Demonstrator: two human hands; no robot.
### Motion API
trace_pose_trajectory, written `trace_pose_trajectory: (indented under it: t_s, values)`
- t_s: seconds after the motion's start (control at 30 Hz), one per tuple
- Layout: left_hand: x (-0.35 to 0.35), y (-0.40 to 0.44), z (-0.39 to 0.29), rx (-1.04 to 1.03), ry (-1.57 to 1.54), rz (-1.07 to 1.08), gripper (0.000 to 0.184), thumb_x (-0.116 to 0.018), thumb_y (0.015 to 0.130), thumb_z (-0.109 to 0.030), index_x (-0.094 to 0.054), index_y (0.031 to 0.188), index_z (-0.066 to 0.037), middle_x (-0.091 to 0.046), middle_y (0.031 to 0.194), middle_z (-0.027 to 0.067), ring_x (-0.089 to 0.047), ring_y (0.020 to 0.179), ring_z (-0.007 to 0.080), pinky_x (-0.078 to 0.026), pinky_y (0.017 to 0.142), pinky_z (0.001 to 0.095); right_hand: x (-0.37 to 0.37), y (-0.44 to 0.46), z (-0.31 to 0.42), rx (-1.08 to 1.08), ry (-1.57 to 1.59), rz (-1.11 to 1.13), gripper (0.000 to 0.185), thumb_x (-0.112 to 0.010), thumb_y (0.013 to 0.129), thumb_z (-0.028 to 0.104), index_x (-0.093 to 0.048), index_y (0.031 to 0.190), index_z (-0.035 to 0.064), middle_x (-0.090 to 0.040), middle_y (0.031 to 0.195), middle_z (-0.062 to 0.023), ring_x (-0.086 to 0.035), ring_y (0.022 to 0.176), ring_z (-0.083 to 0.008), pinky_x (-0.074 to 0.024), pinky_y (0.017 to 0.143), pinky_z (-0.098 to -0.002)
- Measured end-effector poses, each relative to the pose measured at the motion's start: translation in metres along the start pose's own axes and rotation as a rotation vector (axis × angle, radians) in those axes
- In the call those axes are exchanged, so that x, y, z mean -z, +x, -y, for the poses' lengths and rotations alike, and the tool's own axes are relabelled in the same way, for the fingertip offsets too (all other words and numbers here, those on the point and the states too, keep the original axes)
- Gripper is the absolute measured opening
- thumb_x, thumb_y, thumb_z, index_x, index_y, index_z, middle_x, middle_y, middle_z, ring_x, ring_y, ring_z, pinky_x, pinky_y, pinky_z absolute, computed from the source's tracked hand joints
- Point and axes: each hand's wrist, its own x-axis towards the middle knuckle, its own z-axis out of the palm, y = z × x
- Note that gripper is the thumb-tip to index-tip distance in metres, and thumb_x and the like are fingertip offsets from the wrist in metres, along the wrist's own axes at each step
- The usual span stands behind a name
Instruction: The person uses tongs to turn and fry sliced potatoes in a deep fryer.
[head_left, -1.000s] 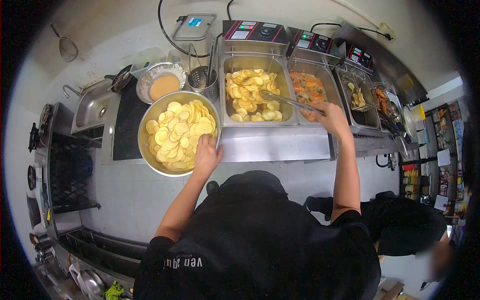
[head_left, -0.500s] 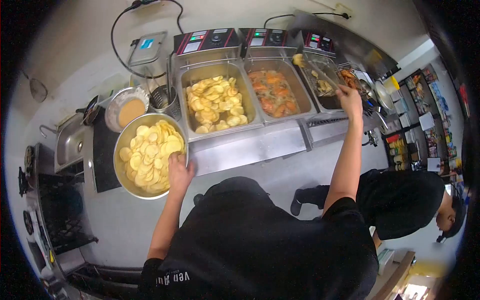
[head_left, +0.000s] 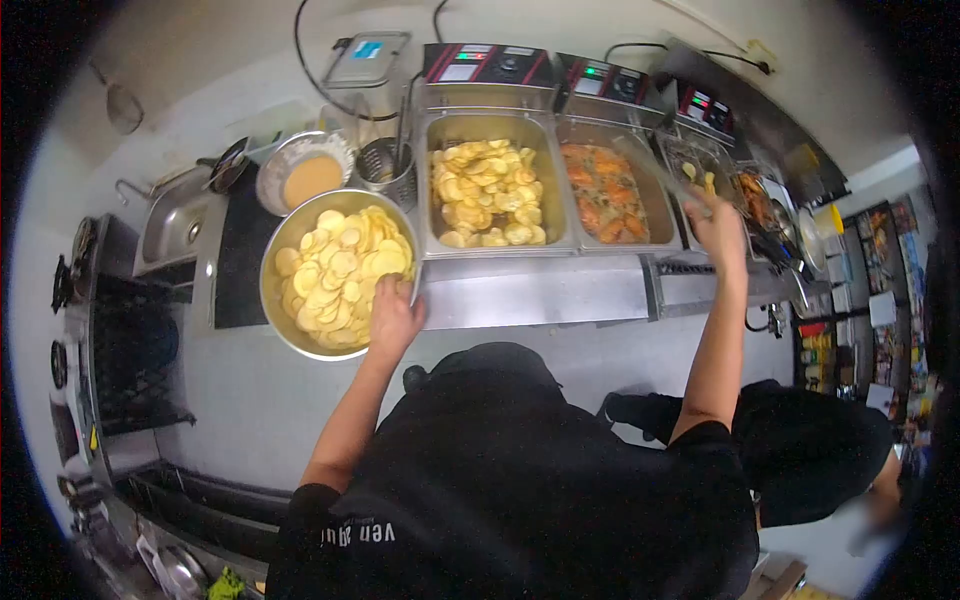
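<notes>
One hand at the bowl, one out by the fryers

Closest to the worker's body, the left hand lies over the near rim of a steel bowl of pale slices; I can't tell whether its grip clamps the metal. The bowl sits just left of the first fryer, seemingly overhanging the tabletop; leaning on that rim might tip it. Further out, the right hand curls around a blurred utensil beside the middle fryer. A hurried swing could splash. Control panels stand behind.
</notes>
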Motion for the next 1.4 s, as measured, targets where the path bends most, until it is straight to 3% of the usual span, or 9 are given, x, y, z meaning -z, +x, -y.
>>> trace_pose_trajectory:
  t_s: [0.1,0.17,0.37,0.67,0.73,0.83,1.13,1.37,1.4]
  values:
    - [-0.001,0.001,0.002,0.015,-0.018,0.04,0.031,-0.068,0.085,-0.019,-0.063,0.104,0.005,-0.055,0.108,0.0272,-0.053,0.11,0.0447,-0.046,0.095,0.0508,-0.021,-0.033,0.092,0.154,0.149,0.364,0.034,-0.068,0.09,0.023,-0.071,0.122,0.0131,-0.072,0.109,-0.0165,-0.069,0.1,-0.0359,-0.0533,0.087,-0.0439]
    - [-0.004,0.0,0.005,0.001,-0.019,0.022,0.032,-0.068,0.085,-0.019,-0.063,0.104,0.005,-0.054,0.106,0.0272,-0.053,0.11,0.0452,-0.046,0.095,0.0511,-0.051,-0.047,0.123,0.181,0.066,0.459,0.033,-0.069,0.089,0.023,-0.072,0.121,0.0143,-0.072,0.108,-0.0162,-0.069,0.099,-0.0355,-0.0537,0.086,-0.0441]
    - [-0.002,0.0,0.002,0.016,-0.036,0.021,0.03,-0.069,0.084,-0.017,-0.063,0.103,0.004,-0.054,0.109,0.0258,-0.053,0.11,0.0434,-0.047,0.093,0.0502,-0.098,-0.063,0.146,0.349,0.043,0.417,0.032,-0.07,0.088,0.022,-0.072,0.119,0.012,-0.072,0.104,-0.018,-0.069,0.094,-0.0384,-0.0537,0.086,-0.0431]
    - [0.002,0.0,0.001,-0.01,-0.037,-0.017,0.028,-0.069,0.084,-0.016,-0.063,0.102,0.005,-0.056,0.112,0.0247,-0.053,0.109,0.0421,-0.047,0.093,0.0491,-0.07,-0.043,0.129,0.014,0.245,0.443,0.028,-0.066,0.091,0.026,-0.075,0.109,0.0058,-0.072,0.082,-0.0208,-0.071,0.083,-0.0345,-0.0522,0.079,-0.0419]
    - [0.002,0.0,0.001,0.009,-0.056,-0.001,0.028,-0.069,0.084,-0.016,-0.063,0.102,0.005,-0.056,0.112,0.0243,-0.053,0.11,0.0421,-0.047,0.093,0.049,-0.077,-0.04,0.123,-0.078,0.288,0.548,0.029,-0.066,0.091,0.028,-0.077,0.102,0.003,-0.071,0.075,-0.0162,-0.07,0.075,-0.0262,-0.0517,0.075,-0.039]
    - [0.002,0.0,0.002,0.006,-0.05,0.0,0.029,-0.069,0.084,-0.015,-0.063,0.103,0.005,-0.056,0.113,0.024,-0.053,0.11,0.0418,-0.047,0.093,0.0489,-0.084,-0.042,0.117,-0.108,0.332,0.58,0.03,-0.065,0.091,0.028,-0.077,0.095,0.0009,-0.068,0.069,-0.0115,-0.066,0.069,-0.0212,-0.0502,0.072,-0.0374]
    - [0.003,-0.001,0.001,-0.007,-0.06,-0.023,0.029,-0.07,0.083,-0.015,-0.065,0.103,0.006,-0.057,0.113,0.0235,-0.054,0.109,0.0403,-0.046,0.095,0.0473,-0.072,-0.045,0.106,-0.096,0.308,0.562,0.033,-0.067,0.09,0.031,-0.075,0.08,0.0006,-0.065,0.066,-0.011,-0.063,0.067,-0.0217,-0.0483,0.068,-0.037]
    - [0.005,-0.001,0.0,-0.012,-0.073,-0.022,0.029,-0.071,0.083,-0.015,-0.065,0.102,0.006,-0.057,0.113,0.0237,-0.054,0.109,0.0404,-0.047,0.095,0.0473,-0.1,-0.039,0.108,-0.086,0.344,0.617,0.032,-0.068,0.09,0.032,-0.076,0.084,0.0017,-0.067,0.068,-0.0088,-0.064,0.068,-0.0204,-0.049,0.068,-0.0367]
    - [0.004,-0.001,0.001,-0.01,-0.07,-0.019,0.029,-0.071,0.083,-0.015,-0.064,0.102,0.006,-0.057,0.113,0.0238,-0.053,0.109,0.0406,-0.047,0.095,0.0474,-0.103,-0.037,0.11,-0.089,0.378,0.622,0.029,-0.068,0.091,0.029,-0.076,0.087,0.0019,-0.066,0.067,-0.0053,-0.055,0.06,-0.0144,-0.0429,0.058,-0.0323]
